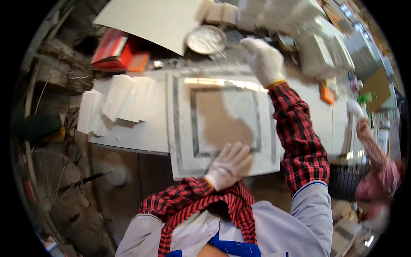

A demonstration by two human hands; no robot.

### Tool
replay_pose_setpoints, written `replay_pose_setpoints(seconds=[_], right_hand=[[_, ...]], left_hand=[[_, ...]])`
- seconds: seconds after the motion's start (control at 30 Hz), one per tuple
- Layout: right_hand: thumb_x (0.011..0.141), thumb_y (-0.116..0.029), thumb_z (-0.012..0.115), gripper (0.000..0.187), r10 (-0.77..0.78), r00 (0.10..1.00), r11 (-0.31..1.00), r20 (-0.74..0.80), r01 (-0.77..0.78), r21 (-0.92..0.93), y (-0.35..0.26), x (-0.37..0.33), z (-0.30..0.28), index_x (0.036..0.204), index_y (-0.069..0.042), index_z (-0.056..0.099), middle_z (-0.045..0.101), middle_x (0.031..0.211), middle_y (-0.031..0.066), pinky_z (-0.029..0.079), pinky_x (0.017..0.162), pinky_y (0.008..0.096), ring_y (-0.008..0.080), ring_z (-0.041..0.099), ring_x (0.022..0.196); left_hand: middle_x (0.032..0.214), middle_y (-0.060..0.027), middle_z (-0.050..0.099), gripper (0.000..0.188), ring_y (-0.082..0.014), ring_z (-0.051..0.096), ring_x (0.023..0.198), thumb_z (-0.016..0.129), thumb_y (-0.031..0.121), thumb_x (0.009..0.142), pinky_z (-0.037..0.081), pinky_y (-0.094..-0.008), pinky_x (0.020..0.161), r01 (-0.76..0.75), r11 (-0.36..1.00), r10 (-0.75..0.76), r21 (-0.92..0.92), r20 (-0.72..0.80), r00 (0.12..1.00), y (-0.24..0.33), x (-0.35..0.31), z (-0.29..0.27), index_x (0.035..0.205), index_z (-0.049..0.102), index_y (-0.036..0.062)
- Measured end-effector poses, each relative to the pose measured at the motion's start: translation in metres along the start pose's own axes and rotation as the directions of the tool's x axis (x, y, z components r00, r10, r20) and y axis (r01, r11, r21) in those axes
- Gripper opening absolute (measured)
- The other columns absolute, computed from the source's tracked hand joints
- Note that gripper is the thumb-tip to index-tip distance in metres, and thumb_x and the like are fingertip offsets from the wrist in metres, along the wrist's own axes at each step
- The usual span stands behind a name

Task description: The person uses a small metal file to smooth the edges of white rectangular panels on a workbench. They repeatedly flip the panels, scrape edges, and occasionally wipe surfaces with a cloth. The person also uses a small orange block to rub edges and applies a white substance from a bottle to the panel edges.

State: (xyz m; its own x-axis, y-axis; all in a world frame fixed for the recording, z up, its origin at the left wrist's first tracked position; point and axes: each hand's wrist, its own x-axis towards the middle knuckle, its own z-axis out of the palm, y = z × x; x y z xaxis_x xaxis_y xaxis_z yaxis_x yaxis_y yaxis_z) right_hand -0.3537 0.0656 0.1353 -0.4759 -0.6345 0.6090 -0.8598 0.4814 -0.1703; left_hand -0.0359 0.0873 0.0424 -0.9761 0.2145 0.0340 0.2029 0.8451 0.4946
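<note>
A white, glossy square panel (224,165) with grey inlaid bands lies in front of me, jutting past the table's near edge. My left hand (231,165), in a white glove, rests flat on its near border, fingers spread. Beyond the panel's far right corner is my right hand (264,61), gloved too, with its fingers curled together. Its fingertips are slightly blurred, and whatever they hold is hidden. Left of that hand stands a round bowl (206,40) of white material. A shadow falls across the panel's middle.
White strips and slabs (128,98) lie at left, near a red box (113,53). Stacked white blocks (314,53) fill the far right, with an orange object (327,95) nearby. A fan (51,180) stands lower left. Another person (376,171) works at right.
</note>
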Motion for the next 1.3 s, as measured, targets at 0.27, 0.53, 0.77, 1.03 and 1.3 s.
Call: replay_pose_setpoints(seconds=[0.27, 0.53, 0.77, 1.03, 1.3], right_hand=[[0.099, -0.017, 0.066, 0.031, 0.882, 0.406, 0.203, 0.239, -0.785, 0.586, 0.024, -0.226, -0.201, 0.120, 0.005, 0.069, 0.070, 0.092, 0.0056, 0.047, 0.062, 0.0211, 0.0075, 0.060, 0.072], [0.102, -0.016, 0.065, 0.033, 0.964, -0.012, -0.213, 0.264, -0.627, 0.750, -0.014, -0.426, -0.274, 0.131, 0.000, 0.061, 0.066, 0.098, 0.0032, 0.049, 0.063, 0.0205, 0.0062, 0.061, 0.076], [0.099, -0.011, 0.066, 0.032, 0.891, 0.080, -0.307, 0.447, -0.619, 0.723, -0.012, -0.457, -0.273, 0.129, 0.000, 0.062, 0.069, 0.095, 0.0049, 0.053, 0.065, 0.0216, 0.0075, 0.064, 0.075], [0.093, -0.006, 0.072, 0.033, 0.694, 0.330, -0.152, 0.639, -0.801, 0.579, -0.022, -0.440, -0.259, 0.124, 0.002, 0.068, 0.074, 0.104, 0.0092, 0.055, 0.069, 0.0232, 0.0094, 0.067, 0.075], [0.090, -0.006, 0.075, 0.025, 0.491, 0.365, -0.093, 0.791, -0.881, 0.464, -0.030, -0.444, -0.244, 0.113, 0.003, 0.073, 0.075, 0.099, 0.0059, 0.053, 0.080, 0.0244, 0.0094, 0.066, 0.089]], left_hand=[[0.160, -0.0205, 0.035, 0.100, -0.0411, 0.027, 0.150, 0.082, 0.054, 0.069, 0.017, -0.0564, 0.123, -0.012, 1.000, 0.013, -0.014, 0.042, 0.999, 0.018, 0.007, 0.004, 0.148, 0.047, 0.0034], [0.153, -0.0200, 0.045, 0.092, -0.0384, 0.034, 0.147, 0.085, 0.042, 0.067, 0.024, -0.0538, 0.122, -0.159, 0.987, 0.160, 0.016, -0.031, 0.987, 0.090, 0.068, 0.048, 0.144, 0.051, 0.0032], [0.133, -0.0117, 0.066, 0.045, -0.0312, 0.064, 0.120, 0.067, 0.040, 0.092, 0.049, -0.0410, 0.106, 0.129, 0.875, 0.230, -0.467, 0.635, 0.737, 0.168, 0.057, 0.092, 0.130, 0.068, 0.0171], [0.110, -0.0032, 0.071, 0.037, -0.0116, 0.065, 0.106, 0.063, 0.039, 0.102, 0.049, -0.0320, 0.097, 0.403, -0.089, -0.473, -0.911, 0.395, 0.788, 0.188, 0.053, 0.095, 0.121, 0.067, 0.0078], [0.098, -0.0120, 0.073, 0.030, -0.0263, 0.071, 0.091, 0.059, 0.032, 0.099, 0.055, -0.0362, 0.082, 0.225, 0.849, -0.258, -0.479, -0.002, 0.966, 0.181, 0.030, 0.102, 0.110, 0.071, 0.0059]])
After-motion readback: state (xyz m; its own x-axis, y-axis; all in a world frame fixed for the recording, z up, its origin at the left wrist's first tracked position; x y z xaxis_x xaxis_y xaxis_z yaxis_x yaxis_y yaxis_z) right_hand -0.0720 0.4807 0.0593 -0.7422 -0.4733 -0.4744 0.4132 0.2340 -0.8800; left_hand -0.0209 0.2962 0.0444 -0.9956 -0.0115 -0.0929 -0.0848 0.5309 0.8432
